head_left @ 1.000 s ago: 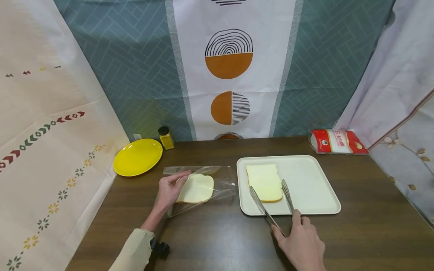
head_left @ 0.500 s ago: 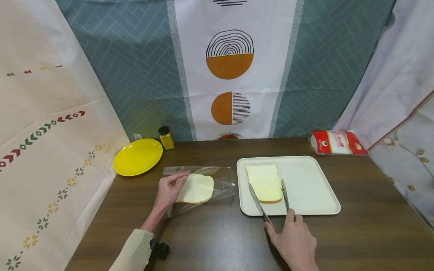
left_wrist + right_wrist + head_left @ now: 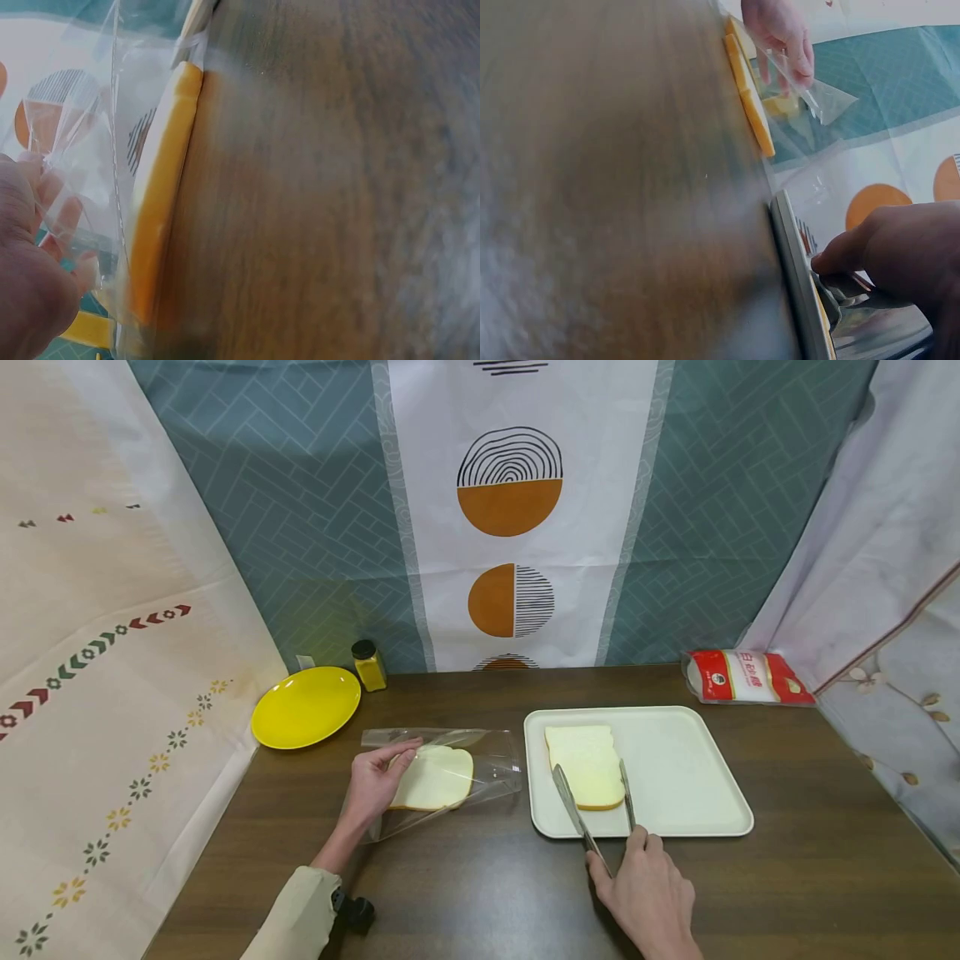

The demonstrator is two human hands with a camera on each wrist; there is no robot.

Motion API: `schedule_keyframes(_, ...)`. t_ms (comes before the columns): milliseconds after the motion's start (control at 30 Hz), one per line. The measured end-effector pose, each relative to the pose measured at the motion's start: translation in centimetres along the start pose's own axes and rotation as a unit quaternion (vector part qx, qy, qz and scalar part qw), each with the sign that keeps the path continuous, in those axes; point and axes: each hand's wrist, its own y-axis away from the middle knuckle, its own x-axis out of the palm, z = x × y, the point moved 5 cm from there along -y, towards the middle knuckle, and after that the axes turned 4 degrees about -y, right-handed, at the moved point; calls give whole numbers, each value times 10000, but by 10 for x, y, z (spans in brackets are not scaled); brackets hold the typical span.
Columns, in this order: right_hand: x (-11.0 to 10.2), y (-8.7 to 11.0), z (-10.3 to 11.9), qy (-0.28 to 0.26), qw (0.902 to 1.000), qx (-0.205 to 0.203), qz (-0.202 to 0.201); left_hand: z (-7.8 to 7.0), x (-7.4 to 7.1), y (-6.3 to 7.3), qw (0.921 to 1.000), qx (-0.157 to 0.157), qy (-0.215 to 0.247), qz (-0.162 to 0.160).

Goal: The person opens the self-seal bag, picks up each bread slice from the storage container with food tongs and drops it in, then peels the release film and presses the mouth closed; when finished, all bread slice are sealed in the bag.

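Observation:
My left hand (image 3: 377, 781) pinches the upper film of a clear plastic bag (image 3: 495, 768) between thumb and fingers. Inside the bag a slice of bread (image 3: 438, 777) lies flat on the table; in the left wrist view its brown crust (image 3: 161, 202) shows edge-on. My right hand (image 3: 648, 889) grips metal tongs (image 3: 573, 810), whose arms stand spread on either side of another bread slice (image 3: 585, 764). That slice lies on the left part of a white tray (image 3: 686, 777). Whether the tong tips touch its crust, I cannot tell.
A yellow plate (image 3: 306, 708) and a yellow jar with a black lid (image 3: 369, 666) stand at the back left. At the back right lies a red and white packet (image 3: 750, 676). Hanging cloths border the table (image 3: 465, 893) behind and at the sides.
My right hand has shifted slightly left, and the tongs' arms have come a little closer around the slice on the tray. The left hand and the bag have stayed in place.

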Motion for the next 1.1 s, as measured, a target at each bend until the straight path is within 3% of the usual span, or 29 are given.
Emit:
schedule_keyframes(700, -1, 0, -2, -131, 9997, -214, 5, -1, 2, -1, 10000, 75, -6, -43)
schedule_keyframes(1100, -9, -1, -12, -106, 9973, -676, -278, 0, 0, -1, 10000, 3, -30, -50)
